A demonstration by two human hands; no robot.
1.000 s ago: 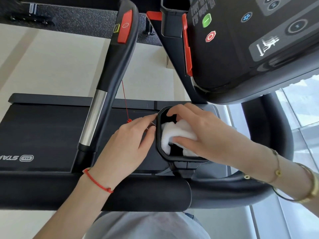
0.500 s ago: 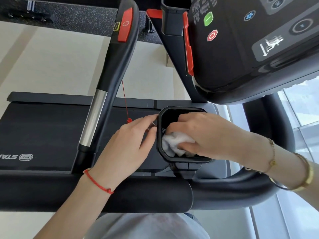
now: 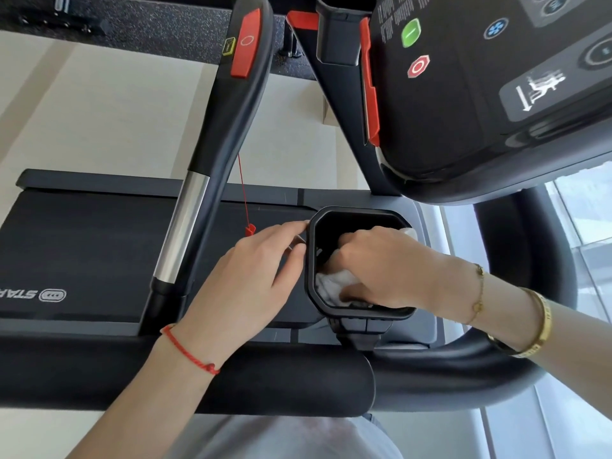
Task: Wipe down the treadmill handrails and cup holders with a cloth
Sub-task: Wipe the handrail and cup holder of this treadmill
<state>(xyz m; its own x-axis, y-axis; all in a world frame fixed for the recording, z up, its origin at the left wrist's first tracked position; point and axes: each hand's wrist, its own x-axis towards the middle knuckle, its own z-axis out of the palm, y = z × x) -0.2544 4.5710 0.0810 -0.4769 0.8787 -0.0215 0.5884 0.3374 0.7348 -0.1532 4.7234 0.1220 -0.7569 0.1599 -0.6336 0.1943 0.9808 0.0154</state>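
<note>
Head view looks down on a white cloth point(image 3: 334, 286) bunched inside the black cup holder point(image 3: 311, 260), low against its near wall. The right hand point(image 3: 390, 270) reaches into the holder from the right, its fingers curled around the cloth and pressing it to the inner wall; a little white also shows past the knuckles at the far rim. The left hand point(image 3: 245, 283) lies just left of the holder with fingers straight and relaxed, fingertips touching the holder's outer left edge, holding nothing. A red string point(image 3: 192, 352) circles the left wrist, and a thin chain and a gold bangle point(image 3: 539, 326) sit on the right forearm. The holder stands on a bracket above the padded front bar point(image 3: 265, 382), which curves right into a black handrail point(image 3: 516, 359). Left of the hands a handrail point(image 3: 212, 154) with a silver section and a red button runs away over the belt point(image 3: 82, 253). The console point(image 3: 480, 94) hangs at upper right, with green and red buttons.
</note>
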